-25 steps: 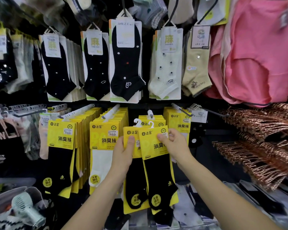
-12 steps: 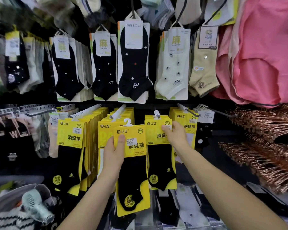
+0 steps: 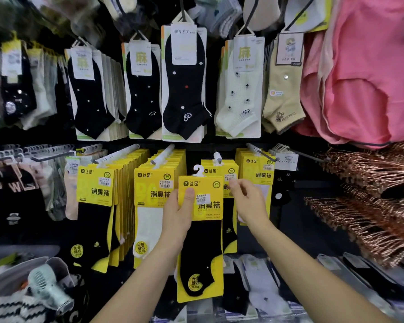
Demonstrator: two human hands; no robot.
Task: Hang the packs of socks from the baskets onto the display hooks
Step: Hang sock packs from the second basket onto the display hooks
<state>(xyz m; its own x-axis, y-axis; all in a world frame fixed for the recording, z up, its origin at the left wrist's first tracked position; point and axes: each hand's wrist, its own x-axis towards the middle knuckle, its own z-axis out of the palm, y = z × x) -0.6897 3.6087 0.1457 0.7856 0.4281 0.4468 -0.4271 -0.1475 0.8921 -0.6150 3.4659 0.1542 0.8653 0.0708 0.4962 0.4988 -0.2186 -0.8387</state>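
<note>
At frame centre the left hand [image 3: 176,217] gripped an upright sock pack [image 3: 203,252], its white hanger [image 3: 198,170] just below-left of the display hook [image 3: 217,157], while the right hand [image 3: 247,201], nearer that hook, hovered loose-fingered and empty.

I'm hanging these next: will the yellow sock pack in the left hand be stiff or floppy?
Probably stiff: the pack is flat though the left hand grips only one edge. Likely light, since one hand holds it upright. Its small hanger looks thin, so it may flex.
</note>
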